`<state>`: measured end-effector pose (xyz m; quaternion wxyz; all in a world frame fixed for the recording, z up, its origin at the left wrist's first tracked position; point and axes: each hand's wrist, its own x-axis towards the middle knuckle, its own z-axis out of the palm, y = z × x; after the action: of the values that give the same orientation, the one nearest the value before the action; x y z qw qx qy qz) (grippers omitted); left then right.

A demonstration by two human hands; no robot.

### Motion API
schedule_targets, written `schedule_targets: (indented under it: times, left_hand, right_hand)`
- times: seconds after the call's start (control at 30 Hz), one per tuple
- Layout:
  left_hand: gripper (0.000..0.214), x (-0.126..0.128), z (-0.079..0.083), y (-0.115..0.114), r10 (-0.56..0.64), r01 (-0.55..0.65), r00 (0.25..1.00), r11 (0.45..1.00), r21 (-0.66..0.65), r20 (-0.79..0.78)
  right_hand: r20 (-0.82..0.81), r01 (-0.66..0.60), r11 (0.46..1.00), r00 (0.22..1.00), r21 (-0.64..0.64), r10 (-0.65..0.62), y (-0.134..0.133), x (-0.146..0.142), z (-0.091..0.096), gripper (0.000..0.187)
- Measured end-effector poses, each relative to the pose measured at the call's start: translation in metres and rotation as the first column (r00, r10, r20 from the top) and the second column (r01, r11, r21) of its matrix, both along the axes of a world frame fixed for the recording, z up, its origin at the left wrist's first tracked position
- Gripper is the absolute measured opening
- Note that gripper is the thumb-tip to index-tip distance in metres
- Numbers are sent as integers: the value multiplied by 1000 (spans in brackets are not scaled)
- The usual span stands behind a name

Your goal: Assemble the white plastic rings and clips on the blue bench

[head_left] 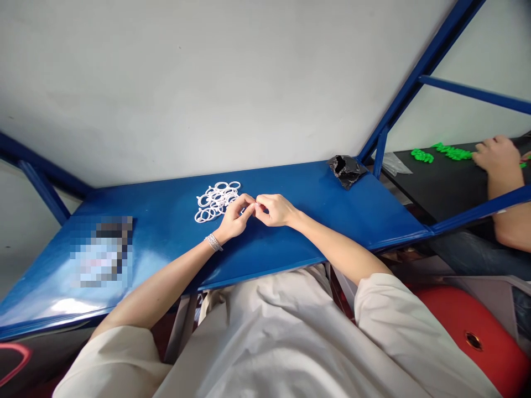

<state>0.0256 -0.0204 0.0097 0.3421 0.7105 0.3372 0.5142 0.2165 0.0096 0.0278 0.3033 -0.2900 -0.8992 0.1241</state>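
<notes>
My left hand [238,217], with a bracelet [213,242] at the wrist, has its thumb and fingertips pinched together. Facing it, my right hand [274,210] is pinched too, and the fingertips of both hands meet above the blue table [265,251]. Whatever lies between the fingertips is too small and covered to make out. A loose pile of white plastic rings [205,214], each with a small tab, lies just left of and behind my left hand, which partly covers it.
A crumpled black plastic bag [347,171] sits at the table's back right corner. A blurred-out item [102,251] lies at the left. Blue metal frame bars [385,127] rise at the right. Beyond them a co-worker's hand [498,157] rests by green pieces [454,152] on a dark table.
</notes>
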Motion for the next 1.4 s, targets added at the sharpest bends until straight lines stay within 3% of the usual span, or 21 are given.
schedule_targets:
  times: [0.13, 0.23, 0.37, 0.43, 0.73, 1.03, 1.2, 1.4]
  left_hand:
    - [38, 2, 0, 0, 90, -88, 995, 995, -35, 45]
    - [40, 2, -1, 1, 89, -85, 995, 992, -90, 38]
    - [46, -1, -2, 0, 66, -68, 997, 996, -64, -35]
    - [45, -2, -2, 0, 72, -75, 995, 997, -32, -76]
    - [21, 5, -2, -4, 203, -158, 952, 967, 201, -229]
    - [19, 4, -6, 0, 387, -360, 910, 916, 180, -147]
    - [16, 5, -4, 0, 403, -375, 908, 904, 204, -113]
    - [17, 4, 3, -1, 359, -273, 907, 898, 345, -220]
  right_hand:
    - [-221, -1, 999, 975, -49, -10, 0, -2, 4, 25]
    - [-340, -50, 986, 940, -160, -7, 2, -3, 5, 30]
    - [-468, -195, 889, 884, -415, -24, 8, -6, 0, 46]
    - [-514, -243, 843, 857, -481, -46, 10, -8, -3, 54]
    - [-532, -308, 684, 836, -662, -138, 12, -10, -3, 67]
    - [-592, -384, 611, 786, -692, -177, 16, -7, 2, 66]
    - [-603, -384, 587, 764, -712, -231, 16, -7, 4, 64]
    - [-559, -240, 695, 782, -678, -275, 23, -7, -2, 63]
